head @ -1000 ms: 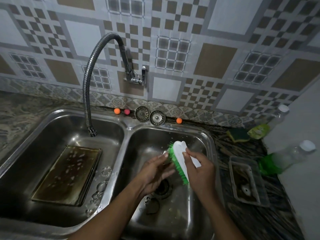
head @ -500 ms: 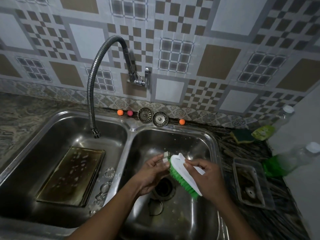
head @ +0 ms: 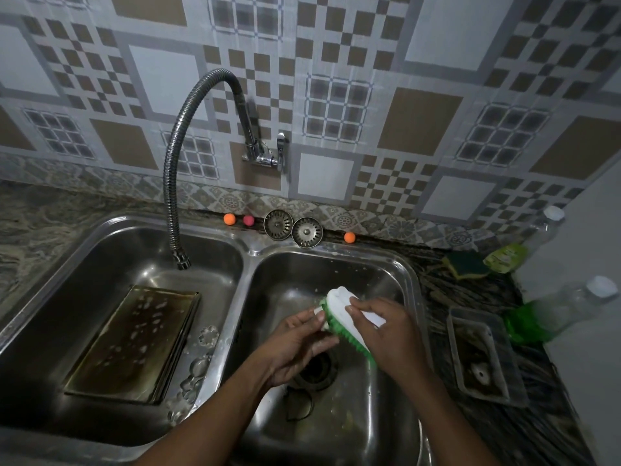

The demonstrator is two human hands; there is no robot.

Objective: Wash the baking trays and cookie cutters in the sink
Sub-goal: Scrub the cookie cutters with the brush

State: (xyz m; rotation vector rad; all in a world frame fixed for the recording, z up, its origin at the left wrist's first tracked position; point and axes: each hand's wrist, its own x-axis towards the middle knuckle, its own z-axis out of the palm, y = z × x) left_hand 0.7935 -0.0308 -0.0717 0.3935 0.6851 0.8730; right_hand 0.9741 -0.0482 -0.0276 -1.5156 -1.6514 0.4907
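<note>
Over the right sink basin [head: 379, 264], my right hand [head: 386, 334] grips a white scrub brush [head: 346, 307] with green bristles. The bristles press against a small pale cookie cutter [head: 319, 311] pinched in my left hand [head: 299, 344]; most of the cutter is hidden by my fingers. A stack of soapy, stained baking trays [head: 134, 344] lies flat in the left basin [head: 100, 250]. Several cookie cutters, one flower-shaped [head: 208, 336], rest on the divider between the basins. A dark ring-shaped cutter [head: 299, 403] lies on the right basin's floor near the drain [head: 317, 371].
A flexible faucet hose [head: 171, 183] hangs over the left basin. Two strainers [head: 292, 228] and small orange and pink balls [head: 228, 219] sit behind the sink. On the right counter are a clear plastic tub [head: 484, 358], a sponge [head: 468, 264] and two detergent bottles [head: 551, 317].
The brush has slid slightly back and forth against the cutter between my hands. Both hands stay over the drain; the camera view has shifted a little.
</note>
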